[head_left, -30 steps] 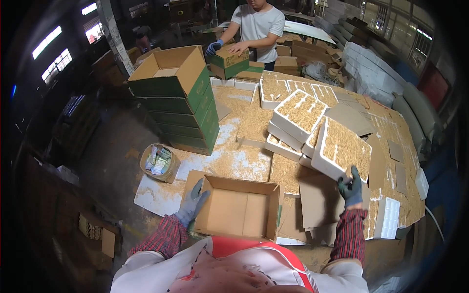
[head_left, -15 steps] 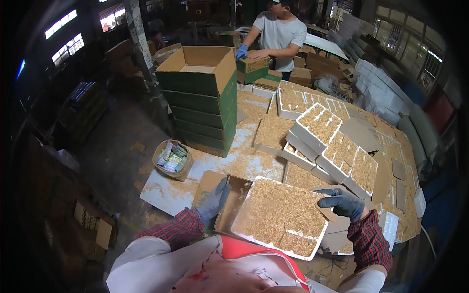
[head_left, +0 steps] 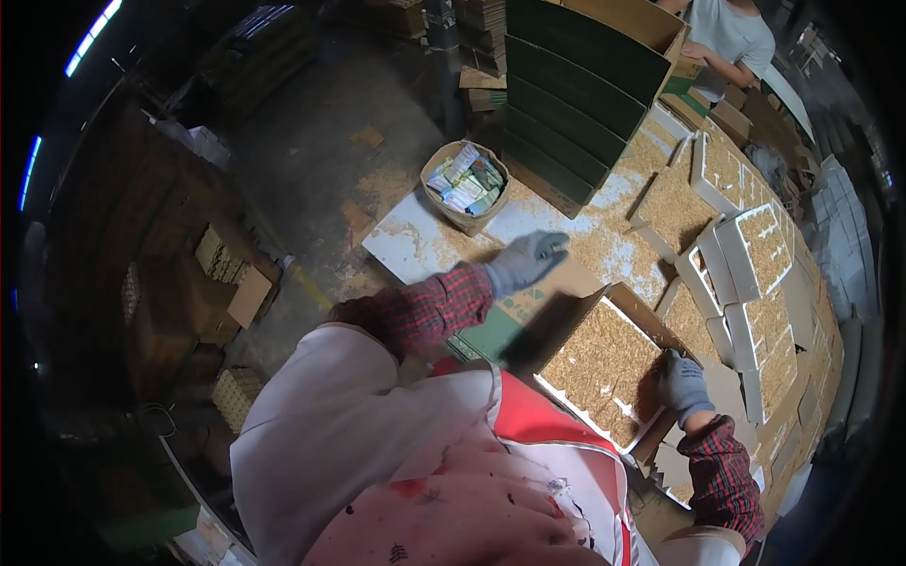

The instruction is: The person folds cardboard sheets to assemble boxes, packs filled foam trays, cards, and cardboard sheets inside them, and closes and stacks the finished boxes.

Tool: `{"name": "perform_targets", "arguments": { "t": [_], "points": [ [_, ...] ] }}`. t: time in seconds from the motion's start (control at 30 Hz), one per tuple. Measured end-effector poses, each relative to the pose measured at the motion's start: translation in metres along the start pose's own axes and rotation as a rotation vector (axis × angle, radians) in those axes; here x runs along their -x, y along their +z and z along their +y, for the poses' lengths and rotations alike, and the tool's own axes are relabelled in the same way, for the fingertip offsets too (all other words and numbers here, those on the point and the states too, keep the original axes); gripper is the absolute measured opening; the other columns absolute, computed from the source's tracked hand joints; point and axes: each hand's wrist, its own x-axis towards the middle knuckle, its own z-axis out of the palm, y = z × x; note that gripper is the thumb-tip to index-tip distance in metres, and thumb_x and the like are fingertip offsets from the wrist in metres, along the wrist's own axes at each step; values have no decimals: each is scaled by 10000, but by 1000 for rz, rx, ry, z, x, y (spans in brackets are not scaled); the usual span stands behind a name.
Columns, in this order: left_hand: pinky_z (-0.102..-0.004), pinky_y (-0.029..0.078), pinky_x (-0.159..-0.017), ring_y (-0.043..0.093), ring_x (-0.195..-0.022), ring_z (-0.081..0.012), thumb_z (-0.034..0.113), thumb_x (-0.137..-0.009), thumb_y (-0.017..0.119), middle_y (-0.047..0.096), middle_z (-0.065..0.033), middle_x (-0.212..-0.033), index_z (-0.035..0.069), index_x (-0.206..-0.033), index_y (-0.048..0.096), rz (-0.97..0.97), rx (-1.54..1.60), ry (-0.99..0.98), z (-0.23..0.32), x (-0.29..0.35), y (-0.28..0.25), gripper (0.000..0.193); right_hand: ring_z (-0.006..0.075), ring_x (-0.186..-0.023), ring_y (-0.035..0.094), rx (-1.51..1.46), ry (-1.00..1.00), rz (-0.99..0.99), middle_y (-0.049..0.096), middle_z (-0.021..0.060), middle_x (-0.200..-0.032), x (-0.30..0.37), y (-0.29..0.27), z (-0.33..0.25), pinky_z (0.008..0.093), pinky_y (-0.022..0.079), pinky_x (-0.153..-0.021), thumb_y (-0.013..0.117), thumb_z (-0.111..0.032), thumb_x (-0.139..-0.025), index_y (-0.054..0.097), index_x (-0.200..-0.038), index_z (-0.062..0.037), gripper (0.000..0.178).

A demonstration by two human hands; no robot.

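1. L hand [head_left: 524, 262] hovering off the carton, btwn basket [head_left: 472, 223] & carton; fingers pointing R, loosely bent; holding nothing. L forearm in plaid sleeve [head_left: 425, 307] reaching across from lower L.
2. R hand [head_left: 684, 385] pressing in at carton's R wall, by tray rim; fingers bent, partly hidden, so can't tell if gripping. R forearm rising from below.
3. Filled white tray [head_left: 604, 363] sitting inside brown carton [head_left: 651, 317], in front of torso; base contact hidden.
4. Vs 0.5 s ago: tray no longer jutting past carton's R side w/ R hand at its far edge; now lying within walls. L hand no longer at carton's L wall. View swinging L; green carton stack [head_left: 576, 104] now showing farther R.
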Motion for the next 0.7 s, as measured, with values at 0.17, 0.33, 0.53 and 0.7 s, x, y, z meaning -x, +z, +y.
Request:
{"name": "perform_targets", "arguments": {
  "t": [0.17,0.33,0.53,0.7],
  "points": [
    [-392,396,-961,513,-1122,-352,363,-826,535,531,-241,-1211,49,-1209,529,407,-825,-102,-130,-83,-145,496,234,-497,564,570,0,5,559,81,-586,-13,27,-67,404,382,-364,603,-197,-691,617,-646,-129,83],
    [-443,466,-827,600,-982,-370,302,-888,438,640,-226,-1006,64,-1071,642,228,-1024,-498,-101,-93,-166,363,260,-650,635,284,277,-119,662,112,-787,-31,54,-81,448,485,-510,601,-228,-747,691,-798,-101,164],
    [-427,483,-784,629,-920,-321,405,-772,642,660,-165,-967,111,-991,675,133,-1218,-391,-139,-87,-180,367,265,-759,628,-872,751,1065,639,142,-845,86,13,-5,346,490,-705,696,-314,-781,610,-997,-59,345],
    [-415,484,-762,634,-906,-311,394,-807,612,665,-150,-930,116,-964,676,292,-1197,-361,-109,-66,-189,325,408,-1186,422,-347,1418,480,391,239,-1311,137,105,122,464,414,-936,822,-484,-514,362,-1322,-61,1021]
  ]
}}
